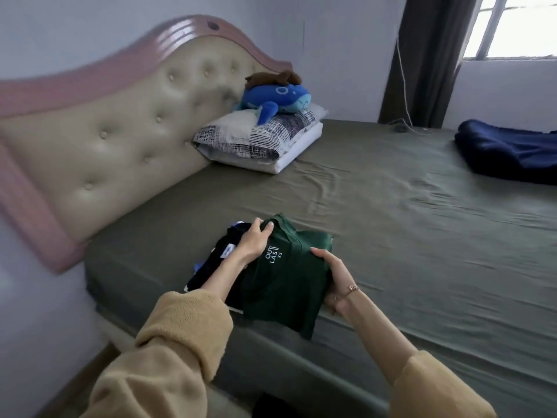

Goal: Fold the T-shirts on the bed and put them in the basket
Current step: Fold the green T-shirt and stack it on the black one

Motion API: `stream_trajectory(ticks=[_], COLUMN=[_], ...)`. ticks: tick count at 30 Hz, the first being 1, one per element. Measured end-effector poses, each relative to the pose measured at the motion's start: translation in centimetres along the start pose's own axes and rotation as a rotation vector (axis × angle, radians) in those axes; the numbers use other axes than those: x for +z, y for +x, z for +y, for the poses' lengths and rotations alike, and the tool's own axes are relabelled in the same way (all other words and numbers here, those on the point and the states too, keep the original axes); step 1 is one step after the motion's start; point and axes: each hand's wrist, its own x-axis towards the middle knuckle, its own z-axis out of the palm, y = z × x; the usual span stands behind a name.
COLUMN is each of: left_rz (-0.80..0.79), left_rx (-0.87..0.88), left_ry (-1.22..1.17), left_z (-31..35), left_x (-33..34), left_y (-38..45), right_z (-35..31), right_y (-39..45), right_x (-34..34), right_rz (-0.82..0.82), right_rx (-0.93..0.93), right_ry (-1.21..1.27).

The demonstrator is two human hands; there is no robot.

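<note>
Because the left hand [254,241] pinches only the collar corner of the folded green T-shirt [283,279] and the right hand [334,274] curls round its right edge, the folds may open on lifting. The dark folded pile [217,260] lies touching at 9 o'clock and may be dragged along. On the bed [407,236], pillows [256,140] lie at 12 o'clock, a navy garment [506,152] at 2 o'clock; no basket is visible.

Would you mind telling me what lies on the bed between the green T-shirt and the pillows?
In the head view, only bare, wrinkled olive sheet lies between the green T-shirt and the pillows.
</note>
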Motion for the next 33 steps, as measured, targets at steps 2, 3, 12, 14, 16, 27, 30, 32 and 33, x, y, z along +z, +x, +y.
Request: stream_trajectory(ticks=[2, 3, 12, 14, 16, 27, 30, 32, 33], left_rz=[-0.004, -0.005, 0.036, 0.044, 0.101, -0.285, -0.274, -0.263, -0.241], left_rx=[-0.042, -0.072, -0.106, -0.182, -0.199, -0.247, -0.215, -0.157, -0.127], left_ry=[-0.079, -0.147, -0.265, -0.201, -0.082, 0.007, -0.035, -0.040, -0.027], left_z=[-1.2, -2.1, -5.9, -7.5, -8.5, -10.7, -10.2, -10.1, -10.0], left_x=[-3.3, -5.0, -9.1, -7.8, -7.0, -9.4, -9.9, -10.1, -10.4], left_y=[1.3, 2.3, 5.4, 5.6, 5.8, 4.6, 4.7, 4.9, 5.1], right_z=[0.8, 1.2, 3.6, 3.9, 3.7, 2.9, 2.6, 2.1, 1.9], right_y=[1.7, 2.7, 10.3, 11.4, 12.2, 13.3, 13.4, 13.7, 14.0], right_x=[2.7, 4.1, 7.5, 6.7, 6.0, 5.9, 6.1, 6.5, 6.8], right_rz=[-0.035, -0.047, 0.005, 0.103, 0.135, 0.031, 0.039, 0.050, 0.049], right_rx=[-0.005, -0.003, -0.006, -0.035, -0.080, 0.064, 0.063, 0.017, -0.016], right_ry=[0.029, 0.037, -0.039, -0.164, -0.245, -0.092, -0.057, -0.047, -0.039])
